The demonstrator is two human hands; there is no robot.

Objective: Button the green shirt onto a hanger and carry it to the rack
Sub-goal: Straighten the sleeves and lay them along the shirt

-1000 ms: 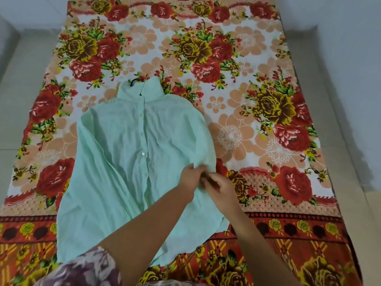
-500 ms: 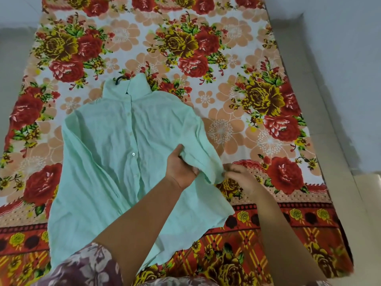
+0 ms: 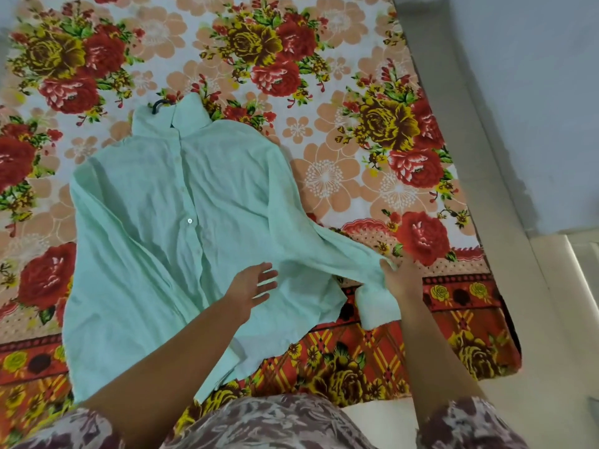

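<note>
The pale green shirt (image 3: 168, 228) lies flat on a floral bedsheet, collar away from me, its front closed with a white button showing at mid-chest. A black hanger hook (image 3: 158, 105) sticks out of the collar. The shirt's right sleeve (image 3: 343, 254) is stretched out to the right, with its cuff folded down near my right wrist. My right hand (image 3: 400, 275) grips that sleeve near the cuff. Spread flat, fingers straight, my left hand (image 3: 254, 283) hovers over or rests on the shirt's lower front.
The red and orange floral bedsheet (image 3: 356, 131) covers a low bed or mattress. Bare pale floor (image 3: 534, 124) runs along its right side, with a step or ledge (image 3: 577, 273) at the far right edge. My patterned sleeves fill the bottom.
My right hand has pulled the sleeve out to the right, straightening it. My left hand has let go of the fabric and opened flat over the shirt front.
</note>
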